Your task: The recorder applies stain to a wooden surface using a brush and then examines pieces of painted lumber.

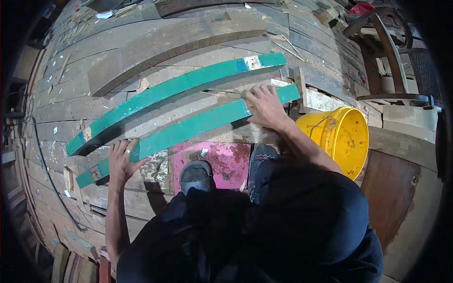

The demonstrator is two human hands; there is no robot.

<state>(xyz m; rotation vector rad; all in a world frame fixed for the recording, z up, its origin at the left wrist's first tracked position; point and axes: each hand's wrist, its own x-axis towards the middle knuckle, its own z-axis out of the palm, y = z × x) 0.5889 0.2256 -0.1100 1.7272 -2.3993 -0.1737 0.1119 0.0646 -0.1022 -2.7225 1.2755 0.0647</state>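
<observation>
A long green-painted wooden beam [188, 128] lies across in front of my feet, gripped in both hands. My left hand [123, 160] wraps over it near its left end, a ring on one finger. Toward the right end, my right hand [267, 107] closes over the same beam beside a blue mark. Just beyond lies a second green beam [174, 89], curved, with bare patches and blue bands near both ends. No hand touches that one. The undersides of the fingers are hidden behind the wood.
Farther off rests a curved unpainted timber [174, 45]. A yellow bucket [350, 141] lies tipped at my right, close to my forearm. Wooden chair-like frames [391, 52] stand at the far right. A dark cable [47, 174] runs along the plank floor at left. Under my feet is a pink board [226, 162].
</observation>
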